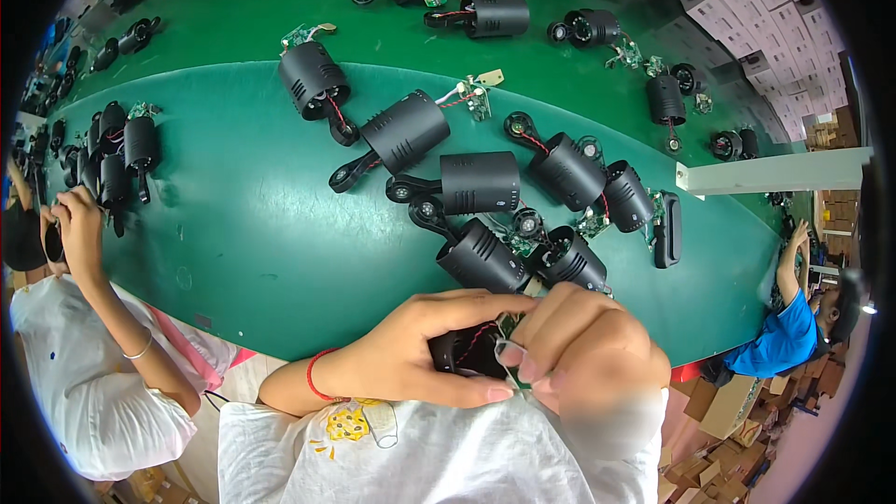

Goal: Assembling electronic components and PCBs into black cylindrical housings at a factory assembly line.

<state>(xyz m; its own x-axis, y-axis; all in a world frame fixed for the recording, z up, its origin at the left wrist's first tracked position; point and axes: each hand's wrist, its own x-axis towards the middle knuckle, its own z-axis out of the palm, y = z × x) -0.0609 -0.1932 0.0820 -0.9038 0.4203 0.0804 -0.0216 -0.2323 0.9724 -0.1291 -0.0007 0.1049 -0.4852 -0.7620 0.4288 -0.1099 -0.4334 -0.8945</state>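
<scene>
Close to my body, my left hand (401,355) is closed round a black cylindrical housing (450,351), its thumb and index finger reaching along either side. A twisted red wire (478,340) runs from inside the housing toward a small green circuit board (509,324). My right hand (593,336) pinches at this board with bent fingers. Beside those fingertips shows a small clear rounded piece (511,353); whether it is fixed to the board I cannot tell. My fingers hide much of the board and housing.
Several black housings (480,181) with wired boards lie just beyond my hands on the green table (252,224). More lie on the far green surface (243,14). A white metal bar (775,173) juts in from the right. Co-workers sit left, by a white sleeve (103,373), and right, in a blue shirt (779,331).
</scene>
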